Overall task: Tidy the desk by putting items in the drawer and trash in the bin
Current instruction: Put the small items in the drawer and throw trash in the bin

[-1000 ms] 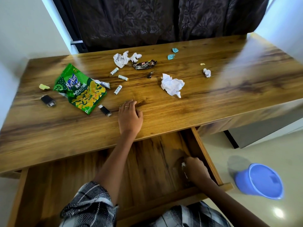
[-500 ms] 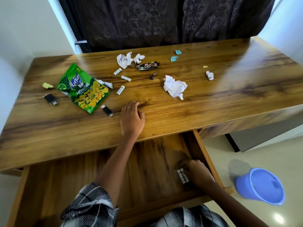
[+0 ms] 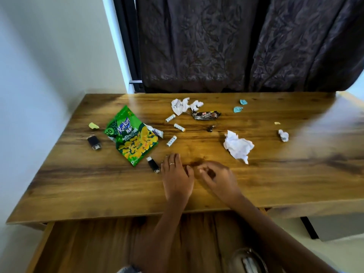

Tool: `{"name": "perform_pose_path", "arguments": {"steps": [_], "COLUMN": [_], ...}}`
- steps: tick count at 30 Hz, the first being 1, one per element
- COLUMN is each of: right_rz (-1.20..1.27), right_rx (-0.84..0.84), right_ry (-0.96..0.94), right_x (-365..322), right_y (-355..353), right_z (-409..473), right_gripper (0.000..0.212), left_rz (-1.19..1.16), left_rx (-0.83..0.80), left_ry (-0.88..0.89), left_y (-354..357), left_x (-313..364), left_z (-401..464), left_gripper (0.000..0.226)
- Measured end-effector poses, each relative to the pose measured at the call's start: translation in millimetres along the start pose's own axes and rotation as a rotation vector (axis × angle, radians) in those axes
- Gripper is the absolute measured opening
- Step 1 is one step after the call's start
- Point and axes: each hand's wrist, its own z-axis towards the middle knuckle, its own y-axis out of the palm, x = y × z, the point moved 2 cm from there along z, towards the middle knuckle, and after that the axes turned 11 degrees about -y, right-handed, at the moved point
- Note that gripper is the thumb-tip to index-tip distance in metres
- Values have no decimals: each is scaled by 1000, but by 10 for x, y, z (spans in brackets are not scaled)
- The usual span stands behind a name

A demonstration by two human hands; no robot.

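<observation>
We are between pickups: our left hand (image 3: 177,179) rests flat on the desk (image 3: 295,174), fingers straight and holding nothing, and our right hand (image 3: 218,180) hovers just beside it, fingers loosely curled; it is blurred, but nothing shows in it. The drawer (image 3: 88,243) stands open below our wrists. No bin is in view.

We judge the next thing to be stowed is one of the small items near our left hand. The black stick (image 3: 153,164) lies just left of the left fingertips, almost touching them. Its long axis runs diagonally, the pale end pointing away and to the left, the metal end toward us and the left hand. Taking it calls for a short sideways reach and a pinch across its narrow sides, then a carry back to the drawer.

Beyond our left fingers lie three batteries (image 3: 171,141), each at its own slant, the nearest pointing up and to the right. The chip bag (image 3: 136,142) lies left of them, its long axis running toward us. A crumpled paper (image 3: 238,145) sits beyond our right hand; that looks like trash.
</observation>
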Motion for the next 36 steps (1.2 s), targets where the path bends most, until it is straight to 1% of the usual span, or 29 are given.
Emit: {"name": "perform_pose_path", "arguments": {"steps": [3, 6, 8, 10, 12, 15, 18, 20, 22, 25, 29, 34, 36], "right_rz": [-95, -180, -249, -283, -341, -490, -522, -501, -435, -231, -8, 155, 191], "right_rx": [-9, -63, -88, -152, -234, -274, -217, -174, -125, -60, 23, -109, -142], "right_ry": [-66, -44, -37, -28, -35, -120, -203, -221, -187, -83, 84, 242, 297], "right_x": [135, 310, 429, 519, 577, 615, 594, 576, 579, 540, 330, 150, 156], "right_y": [160, 309, 404, 509, 611, 694, 676, 646, 613, 484, 110, -343, -385], "right_z": [608, 1176, 1502, 1739, 1877, 1962, 1947, 1852, 1691, 1339, 760, -197, -520], "right_gripper": [17, 24, 32, 43, 48, 42, 32, 27, 23, 23, 24, 27, 29], "left_rz": [-23, -21, -22, -17, -14, -3, 9, 9, -8, -3, -25, -55, -58], "left_rx": [34, 71, 98, 116, 117, 105, 102, 84, 72, 74, 50, 40, 96], "left_ry": [-55, -87, -97, -104, -111, -123, -127, -128, -136, -124, -114, -50, 10], "left_y": [9, 28, 43, 67, 98, 117, 112, 116, 112, 93, 76, -6, -39], "left_x": [18, 43, 52, 53, 48, 58, 69, 72, 74, 78, 66, 76, 59], "left_z": [42, 93, 134, 171, 195, 216, 241, 252, 261, 254, 250, 216, 255], "left_gripper": [57, 59, 60, 61, 63, 64, 65, 65, 65, 65, 65, 61, 57]}}
